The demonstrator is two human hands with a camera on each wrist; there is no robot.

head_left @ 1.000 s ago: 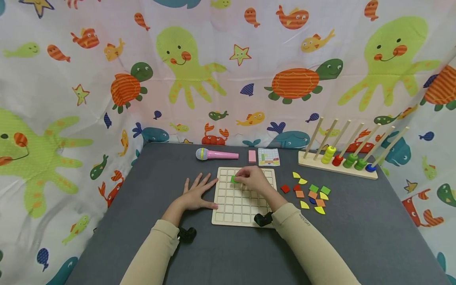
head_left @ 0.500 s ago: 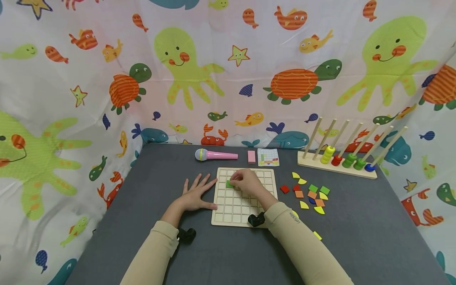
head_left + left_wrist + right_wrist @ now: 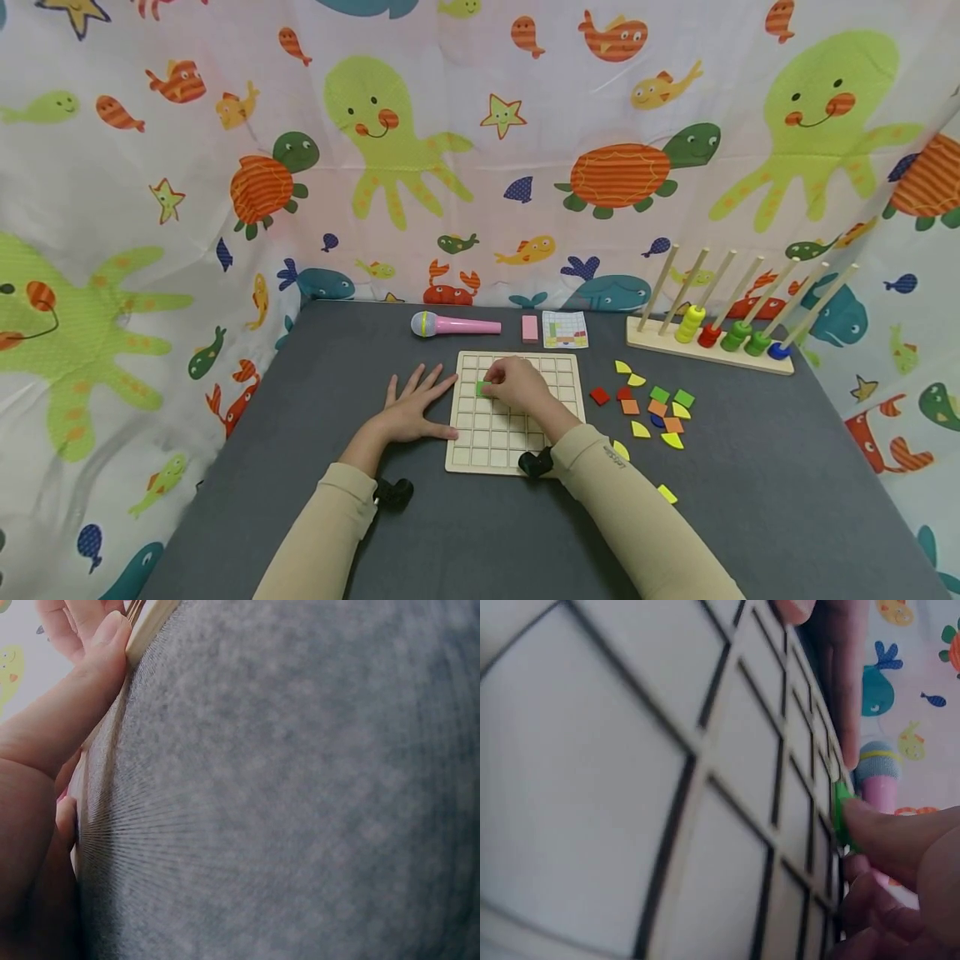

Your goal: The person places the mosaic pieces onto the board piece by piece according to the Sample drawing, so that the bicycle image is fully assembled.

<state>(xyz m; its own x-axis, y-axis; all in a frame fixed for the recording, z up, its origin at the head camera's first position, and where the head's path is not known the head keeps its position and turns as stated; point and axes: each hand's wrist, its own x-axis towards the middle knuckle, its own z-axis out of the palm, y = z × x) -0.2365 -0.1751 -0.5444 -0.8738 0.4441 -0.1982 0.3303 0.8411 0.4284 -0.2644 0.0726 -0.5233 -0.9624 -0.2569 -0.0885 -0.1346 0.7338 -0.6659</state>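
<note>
A pale wooden grid board (image 3: 491, 457) lies on the grey table. Over its upper left part, my right hand (image 3: 521, 388) pinches a small green square tile (image 3: 481, 389) between thumb and fingers. The right wrist view shows the green tile (image 3: 843, 814) at the board's surface, with the thumb on it. My left hand (image 3: 408, 415) rests spread at the board's left edge, fingers straight. In the left wrist view its thumb touches the board's rim (image 3: 150, 631).
Right of the board lie loose tiles, among them a red one (image 3: 599, 397) and a yellow one (image 3: 672, 442). Behind it are a toy microphone (image 3: 457, 326), a pink block (image 3: 530, 329) and a pattern card (image 3: 565, 331). A peg rack (image 3: 712, 350) stands at the back right.
My right hand has moved slightly left and nearer over the board with the green tile. Yellow tiles once covered by the right sleeve now show. The left hand stays in place.
</note>
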